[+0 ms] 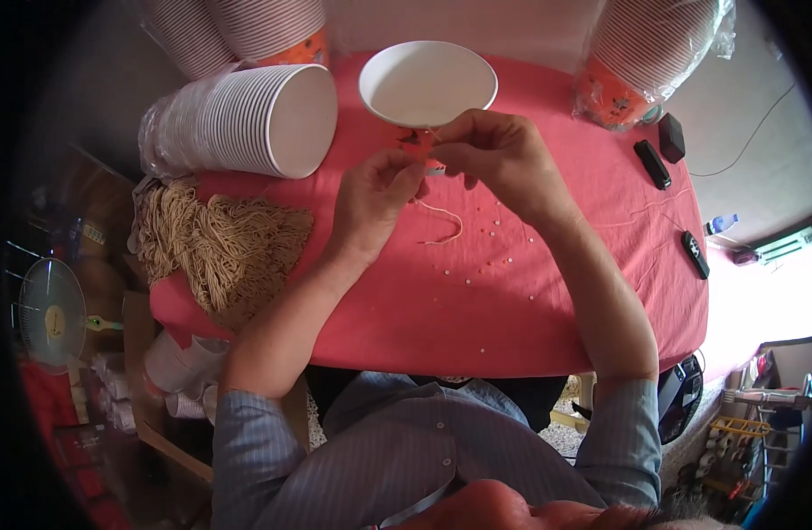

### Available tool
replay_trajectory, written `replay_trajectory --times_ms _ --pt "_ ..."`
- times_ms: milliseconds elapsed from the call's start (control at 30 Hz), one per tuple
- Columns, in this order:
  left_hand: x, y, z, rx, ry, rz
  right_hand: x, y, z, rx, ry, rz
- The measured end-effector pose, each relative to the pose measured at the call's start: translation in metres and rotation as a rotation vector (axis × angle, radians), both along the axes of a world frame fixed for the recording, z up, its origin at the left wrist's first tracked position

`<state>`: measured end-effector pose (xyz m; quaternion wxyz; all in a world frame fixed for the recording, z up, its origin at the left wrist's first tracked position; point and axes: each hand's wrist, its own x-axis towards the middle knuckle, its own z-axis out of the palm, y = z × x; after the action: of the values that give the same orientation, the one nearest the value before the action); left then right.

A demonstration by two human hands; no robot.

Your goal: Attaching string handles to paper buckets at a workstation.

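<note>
A large paper tub (428,84), white inside and orange with dark print outside, stands at the far middle of the table. Both hands meet at its near side. My left hand (378,190) is closed, thumb and fingers pinched at a cream cord (450,215), whose loose end curls down onto the cloth. Closed too, my right hand (503,159) pinches a thin piece of the cord close against the tub's wall. The fingers partly hide the orange side and the exact spot where the cord meets it.
A red cloth covers the table (397,327). Left lie a stack of white tubs (291,119) and a heap of beige cords (238,247). Small white and orange bits (494,234) are scattered centrally. Wrapped tubs (645,53), a black stapler-like object (652,165) and a remote (695,255) are right.
</note>
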<state>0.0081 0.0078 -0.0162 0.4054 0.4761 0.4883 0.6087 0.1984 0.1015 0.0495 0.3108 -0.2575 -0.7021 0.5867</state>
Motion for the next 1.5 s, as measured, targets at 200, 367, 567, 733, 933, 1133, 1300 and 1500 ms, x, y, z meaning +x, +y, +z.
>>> replay_trajectory --times_ms 200,367,567,733,933,1133,1300,1500 --pt "0.001 -0.001 0.003 -0.006 0.018 0.001 -0.004 0.002 -0.010 0.096 0.093 0.010" --pt "0.002 -0.001 0.003 0.006 0.019 0.020 -0.002 0.003 -0.006 0.003 0.094 0.009" --pt "0.002 0.000 0.003 0.081 -0.006 0.069 -0.001 0.006 -0.006 0.044 0.029 -0.036" --pt "0.012 -0.002 0.008 0.257 0.133 0.110 -0.001 0.005 -0.004 0.083 0.000 -0.043" --pt "0.011 0.001 0.005 0.211 0.322 0.149 -0.001 0.006 -0.007 0.080 0.024 -0.021" --pt "0.008 0.004 0.002 0.102 0.089 0.062 -0.001 0.006 -0.007 0.080 0.012 0.013" --pt "0.007 0.005 -0.001 0.072 0.027 0.002 -0.002 0.009 -0.010 0.109 -0.006 0.003" --pt "0.008 0.003 0.001 0.061 -0.012 0.020 0.000 0.006 -0.006 0.204 -0.056 -0.063"
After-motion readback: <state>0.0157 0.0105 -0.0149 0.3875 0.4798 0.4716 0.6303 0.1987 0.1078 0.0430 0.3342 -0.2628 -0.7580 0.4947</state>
